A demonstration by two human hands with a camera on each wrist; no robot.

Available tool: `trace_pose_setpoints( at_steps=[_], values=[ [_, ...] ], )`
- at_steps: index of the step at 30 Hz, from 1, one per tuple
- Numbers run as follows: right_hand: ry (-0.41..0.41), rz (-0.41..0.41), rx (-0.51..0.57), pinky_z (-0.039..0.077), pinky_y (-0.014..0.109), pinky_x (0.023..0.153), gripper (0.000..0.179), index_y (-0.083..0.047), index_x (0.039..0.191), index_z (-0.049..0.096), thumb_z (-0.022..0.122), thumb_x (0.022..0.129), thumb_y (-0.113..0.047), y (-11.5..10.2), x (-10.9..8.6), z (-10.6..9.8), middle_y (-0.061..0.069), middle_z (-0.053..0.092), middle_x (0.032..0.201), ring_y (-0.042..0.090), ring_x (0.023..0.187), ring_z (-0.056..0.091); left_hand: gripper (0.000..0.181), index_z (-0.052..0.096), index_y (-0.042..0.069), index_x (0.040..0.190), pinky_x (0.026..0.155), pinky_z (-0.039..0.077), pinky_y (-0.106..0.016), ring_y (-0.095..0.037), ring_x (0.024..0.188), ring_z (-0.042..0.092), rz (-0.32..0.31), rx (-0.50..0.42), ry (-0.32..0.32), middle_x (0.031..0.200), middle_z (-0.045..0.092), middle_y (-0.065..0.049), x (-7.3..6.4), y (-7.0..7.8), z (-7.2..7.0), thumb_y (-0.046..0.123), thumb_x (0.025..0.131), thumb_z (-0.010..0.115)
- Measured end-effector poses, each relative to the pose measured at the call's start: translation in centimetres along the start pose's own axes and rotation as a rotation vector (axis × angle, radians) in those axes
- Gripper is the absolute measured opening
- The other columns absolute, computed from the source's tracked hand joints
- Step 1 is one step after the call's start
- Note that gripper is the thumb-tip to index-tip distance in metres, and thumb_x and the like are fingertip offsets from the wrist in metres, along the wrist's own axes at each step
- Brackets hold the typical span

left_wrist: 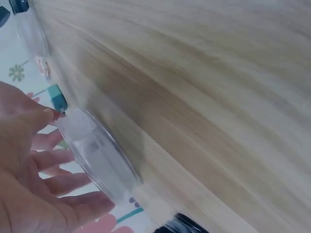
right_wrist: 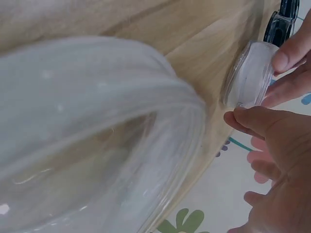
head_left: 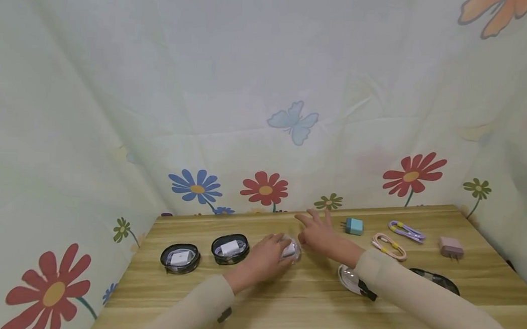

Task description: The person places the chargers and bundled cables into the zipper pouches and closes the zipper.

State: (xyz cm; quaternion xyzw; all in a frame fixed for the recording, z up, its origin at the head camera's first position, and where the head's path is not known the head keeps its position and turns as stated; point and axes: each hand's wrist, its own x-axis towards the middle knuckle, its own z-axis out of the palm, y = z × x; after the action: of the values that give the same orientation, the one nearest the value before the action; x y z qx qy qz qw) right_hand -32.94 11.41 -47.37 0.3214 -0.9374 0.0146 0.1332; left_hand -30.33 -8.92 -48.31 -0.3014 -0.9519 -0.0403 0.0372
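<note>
A clear round plastic case (head_left: 292, 251) with whitish contents stands near the back middle of the wooden table. My left hand (head_left: 264, 257) holds it from the left, thumb and fingers around its rim in the left wrist view, where the case (left_wrist: 99, 153) looks tilted. On the other side is my right hand (head_left: 322, 236), its thumb and forefinger at the edge of the case (right_wrist: 250, 75). Its other fingers reach out, spread, toward the wall. Whether the right fingertips press on the rim cannot be told.
Two black-rimmed cases (head_left: 180, 258) (head_left: 230, 249) with white chargers lie left. To the right are a teal charger (head_left: 354, 226), a pink cable (head_left: 390, 246), a purple cable (head_left: 406, 231) and a pink charger (head_left: 451, 247). Another clear case (head_left: 349, 279) sits by my right forearm, before a black-rimmed case (head_left: 435, 279).
</note>
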Motion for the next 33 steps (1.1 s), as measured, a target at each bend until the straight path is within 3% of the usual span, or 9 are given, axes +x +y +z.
trace_pose_setpoints(
  at_steps=[4,10,14,21,28,31,33],
  values=[
    [-0.049,0.003,0.057,0.021,0.085,0.101,0.005,-0.024,0.083,0.079,0.084,0.084,-0.025,-0.2,-0.4,-0.1,0.014,0.05,0.15,0.05,0.138,0.036,0.05,0.067,0.013,0.132,0.1,0.052,-0.047,-0.037,0.121,0.062,-0.037,0.01,-0.003,0.134,0.064,-0.015,0.4,0.7,0.1,0.049,0.099,0.062],
    [-0.041,-0.003,0.084,0.021,0.085,0.101,0.006,-0.023,0.083,0.078,0.083,0.085,-0.025,-0.3,-0.5,0.4,0.014,0.051,0.149,0.052,0.14,0.035,0.033,0.071,0.015,0.121,0.093,0.055,-0.044,-0.029,0.103,0.068,0.028,0.1,0.064,0.116,0.07,-0.008,0.3,1.0,0.9,0.039,0.102,0.061],
    [0.012,-0.019,0.041,0.023,0.084,0.101,0.004,-0.023,0.083,0.078,0.081,0.085,-0.023,0.0,-0.3,0.8,0.013,0.051,0.149,0.051,0.138,0.037,0.028,0.07,0.017,0.123,0.091,0.055,-0.046,-0.028,0.106,0.067,0.081,0.145,0.1,0.118,0.069,-0.007,0.0,0.9,1.0,0.034,0.103,0.059],
    [0.081,-0.022,-0.051,0.028,0.082,0.101,0.006,-0.026,0.082,0.079,0.079,0.088,-0.025,0.6,0.1,1.2,0.011,0.051,0.149,0.049,0.137,0.04,0.036,0.063,0.017,0.139,0.105,0.046,-0.054,-0.029,0.129,0.057,0.295,0.172,0.071,0.138,0.059,-0.01,-0.3,0.0,1.4,0.029,0.106,0.056],
    [0.121,-0.054,-0.107,0.033,0.079,0.1,0.01,-0.027,0.08,0.08,0.077,0.09,-0.024,0.8,0.9,1.3,0.007,0.048,0.153,0.046,0.137,0.041,0.036,0.065,0.016,0.138,0.105,0.046,-0.056,-0.029,0.133,0.054,0.542,0.179,0.109,0.142,0.059,-0.013,-0.2,-1.6,1.1,0.026,0.103,0.061],
    [0.108,-0.044,-0.094,0.033,0.08,0.099,0.01,-0.027,0.081,0.08,0.077,0.09,-0.023,0.9,0.9,1.4,0.008,0.048,0.154,0.047,0.138,0.04,0.037,0.065,0.016,0.138,0.106,0.045,-0.056,-0.028,0.136,0.053,0.605,0.192,0.092,0.144,0.058,-0.013,-0.1,-2.0,1.0,0.027,0.103,0.061],
    [0.102,-0.04,-0.089,0.032,0.08,0.099,0.01,-0.027,0.082,0.08,0.076,0.09,-0.023,1.0,0.9,1.5,0.008,0.048,0.153,0.048,0.138,0.04,0.038,0.064,0.016,0.139,0.109,0.044,-0.053,-0.026,0.137,0.052,0.612,0.217,0.085,0.145,0.057,-0.011,-0.1,-2.2,1.0,0.028,0.103,0.061]
  ],
)
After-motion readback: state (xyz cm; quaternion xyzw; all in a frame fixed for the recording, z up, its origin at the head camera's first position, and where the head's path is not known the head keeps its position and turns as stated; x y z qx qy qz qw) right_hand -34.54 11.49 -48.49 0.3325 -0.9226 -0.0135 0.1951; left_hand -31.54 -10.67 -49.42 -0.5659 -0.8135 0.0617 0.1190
